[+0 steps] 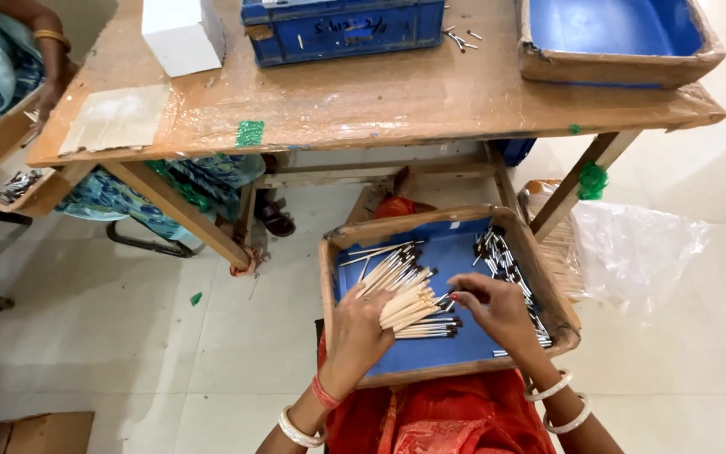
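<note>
A shallow wooden tray with a blue floor point(430, 357) rests on my lap. My left hand point(356, 332) grips a fanned bundle of thin pale sticks with dark tips point(409, 304). My right hand point(497, 309) pinches the dark end of one stick at the bundle's tips. More loose sticks point(384, 261) lie at the tray's far left. A heap of small dark and silver pieces point(502, 261) runs along the tray's right side.
A wooden table covered in clear tape point(363, 97) stands ahead, bearing a blue crate point(342, 29), a blue-lined tray point(619, 38) and a white box point(180, 34). Another person sits at the far left. A clear plastic bag point(632, 248) lies on the tiled floor.
</note>
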